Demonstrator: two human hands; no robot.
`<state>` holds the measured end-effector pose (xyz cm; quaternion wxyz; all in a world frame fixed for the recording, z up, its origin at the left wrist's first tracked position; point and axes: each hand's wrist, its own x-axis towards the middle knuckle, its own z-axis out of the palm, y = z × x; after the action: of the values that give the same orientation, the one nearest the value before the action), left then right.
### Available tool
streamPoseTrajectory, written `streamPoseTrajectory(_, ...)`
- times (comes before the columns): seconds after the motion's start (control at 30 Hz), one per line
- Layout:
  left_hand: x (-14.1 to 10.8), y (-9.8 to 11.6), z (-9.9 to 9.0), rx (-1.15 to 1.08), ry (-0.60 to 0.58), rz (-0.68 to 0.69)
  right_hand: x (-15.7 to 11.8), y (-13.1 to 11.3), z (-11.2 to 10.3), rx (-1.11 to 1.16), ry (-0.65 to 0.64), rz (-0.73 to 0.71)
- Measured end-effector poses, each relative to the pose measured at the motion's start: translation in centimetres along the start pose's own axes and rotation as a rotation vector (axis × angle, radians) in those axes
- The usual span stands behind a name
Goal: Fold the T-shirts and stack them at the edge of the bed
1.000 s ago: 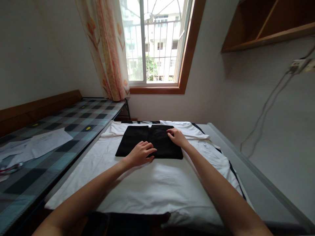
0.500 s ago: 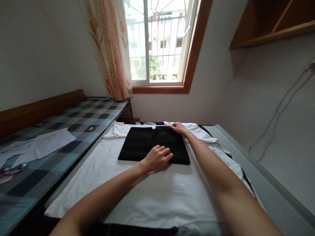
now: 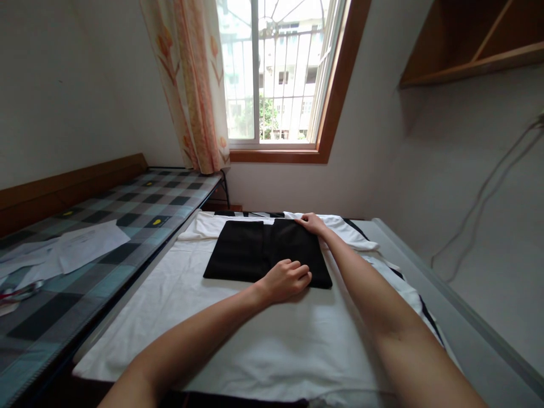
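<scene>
A flat black folded item [image 3: 242, 249] lies on a white shirt-like cloth [image 3: 255, 340] spread over the table. Across its near edge, right of the middle, my left hand [image 3: 288, 279] has its fingers curled closed on the black material. At the far right corner, my right hand [image 3: 312, 222] pinches the edge, thumb and fingers together. A narrow gap or crease runs between the left and right parts of the black item. The fingertips of my left hand are partly hidden.
On the left stands a bed with a checkered mattress [image 3: 165, 195], bearing loose papers [image 3: 91, 243]. A window, a curtain [image 3: 195, 85] and a wall are beyond the table. A wooden shelf [image 3: 497, 65] hangs at upper right.
My left hand has moved a little right and nearer along the near edge. My right hand and the right part of the black item have shifted slightly right, widening the crease.
</scene>
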<state>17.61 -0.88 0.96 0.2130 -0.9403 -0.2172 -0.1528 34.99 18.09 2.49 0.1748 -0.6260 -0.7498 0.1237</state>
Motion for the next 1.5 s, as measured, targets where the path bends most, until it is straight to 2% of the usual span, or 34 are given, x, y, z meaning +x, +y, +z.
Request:
streamPoseTrajectory(0.13,-0.1,-0.1,-0.1,0.001,0.002,-0.017,-0.6,0.2,0.5,-0.080,-0.041,0.020)
streamPoseTrajectory(0.37,-0.4,-0.3,-1.1,-0.053,-0.049,-0.211,-0.7,-1.0,0.0,-0.187,-0.062,-0.016)
streamPoseTrajectory(0.6,-0.6,-0.2,-0.4,-0.049,-0.035,-0.111,0.2,-3.8,0.9,-0.149,-0.054,-0.032)
streamPoseTrajectory(0.73,-0.5,-0.2,-0.3,-0.052,0.019,-0.095,0.4,-3.5,1.6,-0.150,-0.049,-0.008)
streamPoseTrajectory(0.87,-0.4,-0.1,0.0,-0.106,0.018,-0.122,-0.2,-3.0,1.9,-0.173,-0.031,-0.007)
streamPoseTrajectory(0.97,-0.3,-0.5,0.1,-0.207,0.067,-0.223,-0.9,-3.2,1.7,-0.191,0.025,-0.033)
streamPoseTrajectory(1.1,-0.4,-1.6,-0.2,-0.178,0.139,-0.521,-2.3,-4.0,1.2,-0.184,0.147,-0.083)
streamPoseTrajectory(1.2,-0.7,-1.9,0.1,-0.141,0.018,-0.657,-3.7,-4.4,1.4,-0.166,0.132,-0.171)
streamPoseTrajectory(1.33,-1.0,-1.4,0.8,-0.177,-0.198,-0.678,-5.1,-4.1,2.1,-0.227,-0.032,-0.232)
streamPoseTrajectory(1.43,-0.9,-1.1,1.0,-0.185,-0.244,-0.684,-5.3,-3.8,2.1,-0.238,-0.147,-0.196)
streamPoseTrajectory(1.5,-0.9,-1.1,1.0,-0.185,-0.251,-0.689,-5.4,-3.7,1.9,-0.233,-0.163,-0.185)
